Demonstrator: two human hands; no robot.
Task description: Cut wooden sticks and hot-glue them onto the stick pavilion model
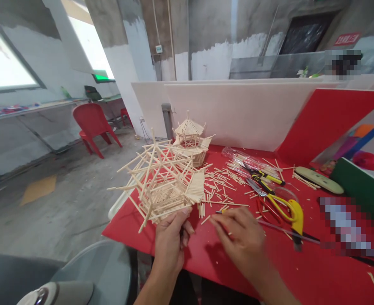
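Note:
My left hand [171,239] grips the bottom edge of a half-built wooden stick structure [161,180] and holds it tilted above the near left corner of the red table [317,271]. My right hand [241,239] lies low over the table just right of it, fingers curled and slightly blurred, with a thin stick [225,212] at its fingertips. Whether it holds that stick I cannot make out. A finished stick pavilion [191,142] stands behind the structure.
Several loose cut sticks [218,182] litter the table. Yellow-handled scissors [285,207], pliers [265,176], a clear plastic bag [240,159] and a pale flat oval piece [318,180] lie to the right. White and red boards stand behind. A red chair [93,125] stands at left.

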